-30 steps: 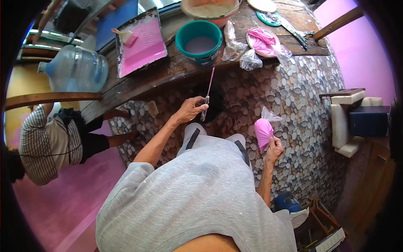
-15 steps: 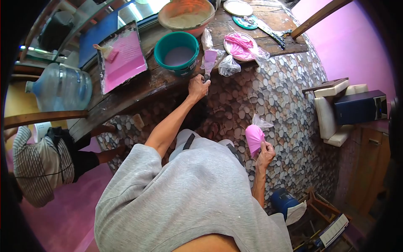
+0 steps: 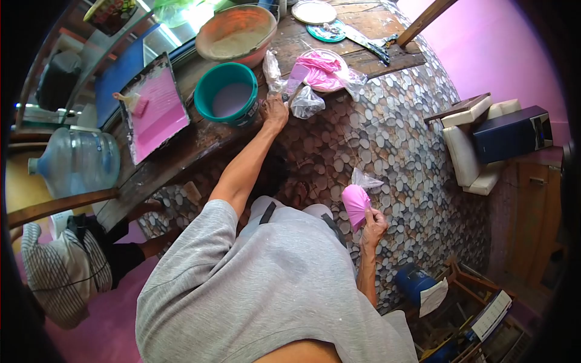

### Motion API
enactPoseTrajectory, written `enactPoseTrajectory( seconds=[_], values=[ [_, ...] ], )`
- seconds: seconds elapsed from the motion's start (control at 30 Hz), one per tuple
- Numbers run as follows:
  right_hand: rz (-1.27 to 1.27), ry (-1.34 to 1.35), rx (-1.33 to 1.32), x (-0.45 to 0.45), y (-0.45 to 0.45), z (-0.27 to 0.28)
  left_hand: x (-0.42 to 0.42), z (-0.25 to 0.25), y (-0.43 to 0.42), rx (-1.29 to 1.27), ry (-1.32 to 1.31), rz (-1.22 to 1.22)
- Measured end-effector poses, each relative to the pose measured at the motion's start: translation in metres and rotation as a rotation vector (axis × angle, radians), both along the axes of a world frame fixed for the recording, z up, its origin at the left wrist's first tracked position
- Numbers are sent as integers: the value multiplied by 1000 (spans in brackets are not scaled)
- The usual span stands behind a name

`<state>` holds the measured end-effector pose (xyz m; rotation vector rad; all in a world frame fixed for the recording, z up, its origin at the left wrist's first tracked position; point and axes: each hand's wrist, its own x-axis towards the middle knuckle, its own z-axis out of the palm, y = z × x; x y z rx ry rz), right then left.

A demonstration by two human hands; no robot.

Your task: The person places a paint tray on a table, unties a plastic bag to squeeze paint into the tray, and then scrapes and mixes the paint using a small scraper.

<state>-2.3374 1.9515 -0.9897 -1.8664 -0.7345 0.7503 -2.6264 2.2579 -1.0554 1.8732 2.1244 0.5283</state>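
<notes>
At the worn wooden table (image 3: 369, 17), the left hand (image 3: 275, 113) grips a flat, pink-smeared scraper (image 3: 296, 78) near the round green plastic bucket (image 3: 206, 91), while the right hand (image 3: 374, 225) pinches a bulging pink plastic bag (image 3: 355, 204) over pebble-patterned flooring (image 3: 417, 181), where a slackened hold could drop it.

scraper (image 3: 296, 78) between bucket (image 3: 207, 88) and plate (image 3: 342, 62) | tray (image 3: 162, 120) left of bucket | basin (image 3: 259, 53) behind bucket

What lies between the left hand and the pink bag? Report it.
In the head view, only pebble-patterned floor, lower down, shows between the left hand and the pink bag in the right hand; no object stands between.
</notes>
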Motion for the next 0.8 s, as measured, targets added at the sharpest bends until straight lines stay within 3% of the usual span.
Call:
enactPoseTrajectory(
  seconds=[0.23,0.27,0.43,0.5,0.53,0.57,0.63,0.7,0.8],
  values=[
    [-10,66,12,3,11,6,7,-1,42,-182,115,-55],
    [-17,62,11,2,13,5,5,-15,48,-141,169,-61],
    [87,-154,6,-9,29,34,8,9,23,0,216,-47],
    [115,-168,-37,-7,31,28,11,17,-4,361,-76,-33],
    [108,-148,22,-8,33,23,10,25,-25,354,-185,-150],
    [95,-125,-38,-11,34,29,14,29,-57,303,-190,-180],
    [111,-47,53,-17,41,38,23,45,-102,-243,-686,-282],
    [97,81,124,-24,47,34,25,37,-140,-524,-991,-413],
    [180,42,138,-35,56,48,36,68,-167,-484,-998,-517]
  ],
)
